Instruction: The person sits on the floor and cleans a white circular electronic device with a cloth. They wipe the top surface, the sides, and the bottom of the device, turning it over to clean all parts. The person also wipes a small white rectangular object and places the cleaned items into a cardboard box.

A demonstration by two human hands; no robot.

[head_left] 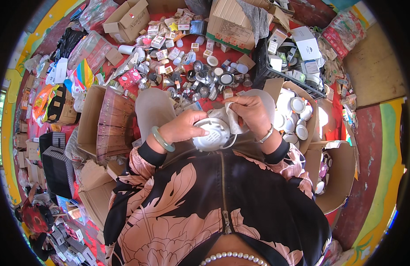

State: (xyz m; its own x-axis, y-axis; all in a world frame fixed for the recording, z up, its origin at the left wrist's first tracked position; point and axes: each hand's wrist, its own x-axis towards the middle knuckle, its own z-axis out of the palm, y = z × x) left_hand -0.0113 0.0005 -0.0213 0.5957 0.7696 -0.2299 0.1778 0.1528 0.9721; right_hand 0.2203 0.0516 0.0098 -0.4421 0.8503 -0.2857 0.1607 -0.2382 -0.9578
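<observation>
Above my lap, my left hand point(182, 127) grips a round white downlight point(212, 138) by its left edge, thumb on the flat face. Ribs show along the lamp's upper rim, and small print too fine to make out covers its face. A short white cable point(232, 142) curves off its lower right side. My right hand point(254, 116) is closed on a crumpled whitish cloth point(234, 120), which hangs down against the lamp's right edge. The tips of my right fingers are partly hidden by the cloth.
Lamp parts and small boxes point(171, 53) litter the red floor ahead. On the right stand a carton point(312, 133) of round white lamps, another open carton point(340, 184) and a black crate point(263, 73). An open carton point(90, 126) is close on my left.
</observation>
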